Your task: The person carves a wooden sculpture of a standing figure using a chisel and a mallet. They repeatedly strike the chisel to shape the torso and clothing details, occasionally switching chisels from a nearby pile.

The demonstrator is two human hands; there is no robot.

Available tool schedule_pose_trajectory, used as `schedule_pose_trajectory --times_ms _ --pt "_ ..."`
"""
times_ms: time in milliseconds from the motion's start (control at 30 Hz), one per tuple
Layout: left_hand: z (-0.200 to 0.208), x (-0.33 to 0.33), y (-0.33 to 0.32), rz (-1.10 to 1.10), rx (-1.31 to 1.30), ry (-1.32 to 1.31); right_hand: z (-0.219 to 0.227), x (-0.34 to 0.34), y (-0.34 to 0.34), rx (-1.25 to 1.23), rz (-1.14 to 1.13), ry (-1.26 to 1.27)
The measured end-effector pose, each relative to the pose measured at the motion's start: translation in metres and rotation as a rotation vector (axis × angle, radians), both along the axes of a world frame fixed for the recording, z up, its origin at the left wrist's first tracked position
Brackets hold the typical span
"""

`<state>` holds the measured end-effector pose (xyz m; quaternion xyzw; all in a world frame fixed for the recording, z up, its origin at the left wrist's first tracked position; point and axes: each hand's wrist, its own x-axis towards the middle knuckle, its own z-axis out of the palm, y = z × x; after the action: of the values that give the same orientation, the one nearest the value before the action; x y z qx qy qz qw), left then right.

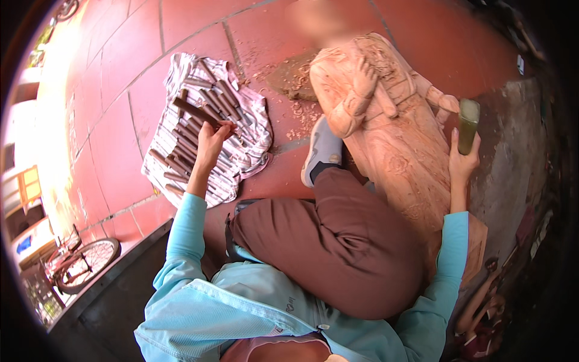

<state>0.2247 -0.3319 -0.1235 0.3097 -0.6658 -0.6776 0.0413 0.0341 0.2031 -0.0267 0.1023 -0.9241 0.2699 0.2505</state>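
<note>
My left hand [212, 142] is closed on a carving chisel [192, 110] with a dark brown handle, held above a striped cloth [256, 123]. Several more chisels [184, 145] with brown handles lie in rows on that cloth. To the right, my right hand [463, 161] grips a green, block-shaped mallet [468, 123], its thick end pointing up. The mallet is beside the carved hand of a large pale wooden figure [392, 142], which lies on its back along my right side. The figure's head is blurred.
Wood shavings [298, 117] are scattered on the red tiled floor [114, 139] around a flat brown block [292, 75] by the figure. My bent legs [325, 241] lie between the cloth and the carving. A bicycle [84, 262] stands at the far left. A grey patch of ground [503, 169] borders the right.
</note>
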Motion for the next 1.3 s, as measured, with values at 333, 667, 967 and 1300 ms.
schedule_pose_trajectory --times_ms 333,667,967,1300 --pt "0.202 -0.166 0.125 -0.423 -0.110 0.564 0.006 -0.003 -0.001 -0.056 0.116 0.046" --pt "0.158 -0.178 0.273 -1.387 -0.796 1.536 0.011 0.000 -0.003 -0.010 0.075 -0.040" --pt "0.148 -0.184 0.262 -1.376 -0.405 1.353 0.005 0.001 0.004 0.030 0.011 -0.089" --pt "0.153 -0.197 0.249 -1.528 -0.211 1.311 0.006 -0.001 0.004 0.010 0.035 -0.094"
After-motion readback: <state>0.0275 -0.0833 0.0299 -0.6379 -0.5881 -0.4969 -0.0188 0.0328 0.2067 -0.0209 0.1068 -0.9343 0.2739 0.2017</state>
